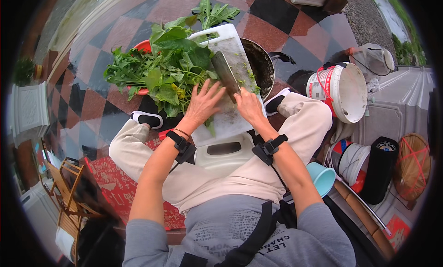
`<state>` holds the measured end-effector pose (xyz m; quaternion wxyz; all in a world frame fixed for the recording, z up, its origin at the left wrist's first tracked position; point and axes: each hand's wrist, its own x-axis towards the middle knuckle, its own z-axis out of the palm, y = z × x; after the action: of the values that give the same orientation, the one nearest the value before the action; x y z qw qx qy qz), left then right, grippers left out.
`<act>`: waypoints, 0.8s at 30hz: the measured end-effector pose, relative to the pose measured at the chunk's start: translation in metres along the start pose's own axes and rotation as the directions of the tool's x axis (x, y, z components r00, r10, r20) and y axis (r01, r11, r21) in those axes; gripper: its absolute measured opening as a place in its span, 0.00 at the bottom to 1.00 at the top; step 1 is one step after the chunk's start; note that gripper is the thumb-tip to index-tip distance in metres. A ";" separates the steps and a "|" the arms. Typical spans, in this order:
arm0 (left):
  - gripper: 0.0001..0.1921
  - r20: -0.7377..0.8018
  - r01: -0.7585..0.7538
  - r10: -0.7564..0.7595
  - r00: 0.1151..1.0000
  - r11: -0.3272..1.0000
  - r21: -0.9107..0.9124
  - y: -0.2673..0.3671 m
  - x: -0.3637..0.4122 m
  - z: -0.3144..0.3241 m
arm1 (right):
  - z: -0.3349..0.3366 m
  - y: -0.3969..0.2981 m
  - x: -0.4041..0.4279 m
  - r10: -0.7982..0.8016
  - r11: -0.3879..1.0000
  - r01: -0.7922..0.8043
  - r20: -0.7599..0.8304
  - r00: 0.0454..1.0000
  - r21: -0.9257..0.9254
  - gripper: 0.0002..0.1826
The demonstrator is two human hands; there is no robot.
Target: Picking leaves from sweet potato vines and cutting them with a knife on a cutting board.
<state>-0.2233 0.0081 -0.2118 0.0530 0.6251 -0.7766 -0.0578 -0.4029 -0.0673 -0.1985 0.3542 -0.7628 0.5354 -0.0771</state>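
Observation:
My right hand grips the handle of a cleaver, whose dark broad blade lies over a white plastic cutting board. Spread flat at the near edge of a heap of leafy greens is my left hand, fingers apart. The greens cover the board's left side and spill over a red basin, mostly hidden beneath them. Small green scraps dot the board right of the blade. Beneath the board's right edge shows a dark round pot, with chopped matter or dirt inside that I cannot make out.
To the right stand a white bucket, a light-blue pail, another bucket and a black cylindrical speaker. A white plastic stool is between my legs. A folding wooden chair stands at left, near a red printed mat.

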 end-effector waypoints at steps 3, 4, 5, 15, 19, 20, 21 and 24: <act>0.37 -0.028 -0.096 0.096 0.995 0.995 0.013 -0.012 0.006 0.001 | -0.009 0.013 -0.004 0.029 1.000 -0.029 -0.021 0.999 0.000 0.16; 0.36 -0.041 -0.122 0.122 0.992 0.993 -0.002 -0.016 0.008 0.001 | -0.013 0.016 -0.004 0.035 0.999 -0.035 -0.048 0.998 0.009 0.16; 0.35 -0.056 -0.132 0.132 0.990 0.991 0.012 -0.019 0.010 0.002 | -0.016 0.018 -0.004 0.051 0.999 -0.050 -0.073 0.996 0.014 0.16; 0.33 -0.074 -0.083 0.085 0.994 0.996 0.028 -0.017 0.034 -0.008 | -0.039 0.021 -0.020 0.165 0.978 -0.155 -0.064 0.984 0.139 0.16; 0.29 -0.221 -0.057 0.050 0.974 0.998 -0.025 -0.010 0.043 -0.029 | -0.037 0.023 -0.026 0.044 0.979 -0.002 -0.200 0.979 0.204 0.13; 0.28 -0.265 -0.058 0.040 0.963 0.997 -0.060 -0.010 0.046 -0.033 | -0.037 0.024 -0.025 0.075 0.976 -0.032 -0.190 0.979 0.217 0.13; 0.28 -0.266 -0.043 0.022 0.964 0.996 -0.073 -0.009 0.049 -0.037 | -0.039 0.025 -0.024 0.098 0.970 -0.052 -0.182 0.978 0.237 0.13; 0.34 -0.239 -0.008 -0.032 0.971 0.987 -0.162 -0.008 0.062 -0.039 | -0.045 0.028 -0.018 0.182 0.959 -0.155 -0.097 0.979 0.235 0.14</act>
<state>-0.2230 -0.0548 -0.1743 0.1971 0.6258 -0.7533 -0.0449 -0.4538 -0.0774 -0.1779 0.4120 -0.6632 0.6062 -0.1517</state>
